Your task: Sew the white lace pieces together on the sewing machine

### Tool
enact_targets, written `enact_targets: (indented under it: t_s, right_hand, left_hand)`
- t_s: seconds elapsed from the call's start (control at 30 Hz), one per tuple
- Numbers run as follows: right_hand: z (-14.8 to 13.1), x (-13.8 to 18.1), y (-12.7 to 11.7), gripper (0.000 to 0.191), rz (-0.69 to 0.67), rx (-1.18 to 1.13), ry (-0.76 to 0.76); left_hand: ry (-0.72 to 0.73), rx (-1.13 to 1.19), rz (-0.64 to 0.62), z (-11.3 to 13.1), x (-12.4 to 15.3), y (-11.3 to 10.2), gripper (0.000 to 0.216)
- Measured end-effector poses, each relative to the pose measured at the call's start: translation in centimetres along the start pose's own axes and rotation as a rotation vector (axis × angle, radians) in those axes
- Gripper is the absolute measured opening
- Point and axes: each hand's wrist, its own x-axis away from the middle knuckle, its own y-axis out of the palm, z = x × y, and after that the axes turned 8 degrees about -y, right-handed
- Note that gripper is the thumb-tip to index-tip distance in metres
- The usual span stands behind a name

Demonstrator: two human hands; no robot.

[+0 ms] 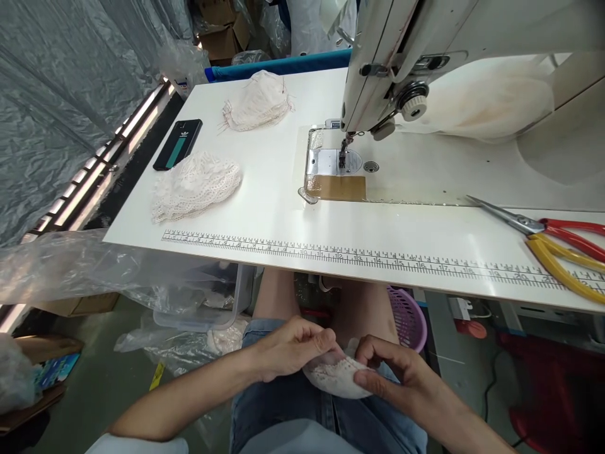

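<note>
Low in the head view, over my lap in blue jeans, both hands hold one small white lace piece (336,377). My left hand (289,352) pinches its upper left edge with closed fingers. My right hand (394,372) grips its right side, thumb underneath and fingers curled over. The piece hangs below the front edge of the white sewing table (283,221). Two piles of lace pieces lie on the table: one at the near left (195,186), one farther back (258,102).
A white sewing machine (425,57) stands at the table's back right, its needle over the metal plate (333,165). A black phone (178,144) lies at the left. Red and yellow scissors (553,236) lie at the right. Clear plastic sheeting (70,265), a purple basket (409,318) and boxes crowd the floor.
</note>
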Motion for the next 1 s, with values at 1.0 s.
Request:
enact_targets:
  t_s: [1.0]
  right_hand:
    - [0.0,0.2,-0.1,0.034,-0.029,0.047,0.019]
  left_hand:
    - [-0.110,-0.047,0.037,0.1,-1.1,0.5,0.046]
